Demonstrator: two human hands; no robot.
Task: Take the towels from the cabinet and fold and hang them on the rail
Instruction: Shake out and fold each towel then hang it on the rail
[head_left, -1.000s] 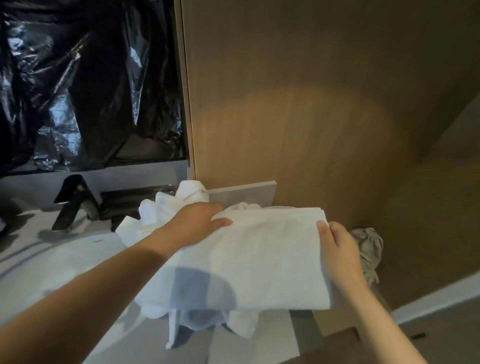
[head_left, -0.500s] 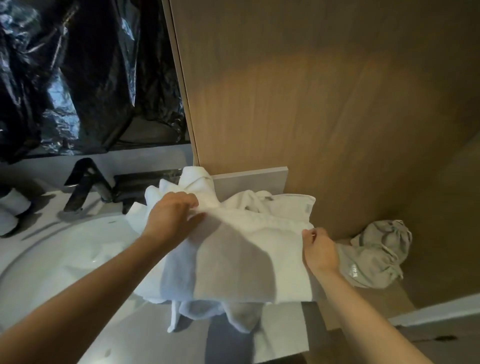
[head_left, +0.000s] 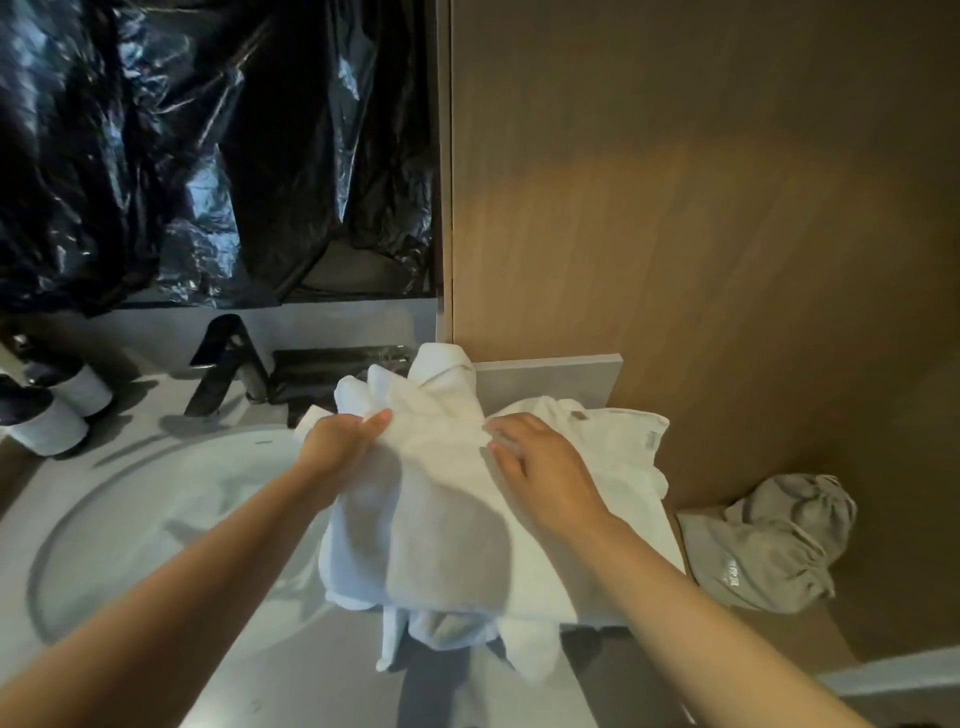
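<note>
The white folded terry towel (head_left: 467, 525) is lying on top of a heap of crumpled white towels (head_left: 441, 384) on the grey tabletop (head_left: 550, 382), just beside the white round sink basin (head_left: 156, 519). Some loose ends are hanging over the front edge of the tabletop. I think the main danger is here: the heap below is soft and uneven, so if the top towel is pulled or lifted from one side only, the fold is probably going to open, or the lower towels are going to slide with it, either down to the floor or into the basin, where they could become wet. The black angular metal faucet (head_left: 223, 364) is standing near the back of the heap, and a corner could also catch on it. The rail is not showing in this view, so the carrying path cannot be judged. The left hand (head_left: 343, 441) is reaching in from the left, and its fingers are curling round the far left edge of the top towel and pinching it. The right hand (head_left: 540, 467) is lying palm down on the towel with fingers stretched towards the left, pressing the cloth and grasping nothing.
</note>
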